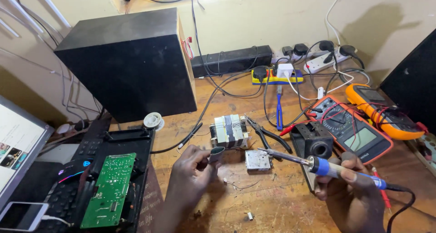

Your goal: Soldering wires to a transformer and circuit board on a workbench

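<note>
My left hand (190, 169) pinches a small flat grey metal piece (216, 154) between thumb and fingers, just in front of a transformer (230, 131) with a taped coil. My right hand (352, 187) grips a soldering iron (318, 164) with a blue collar; its tip points left toward the transformer, above a small silver metal-cased module (258, 160) lying on the wooden bench (272, 201).
A big black speaker box (129, 62) stands at back left. A green circuit board (110, 189) lies on a black device. Pliers (268, 134), a solder spool (153, 121), a black iron stand (313, 141), two multimeters (352, 128), power strips (324, 60) and a phone (20, 215) surround the hands.
</note>
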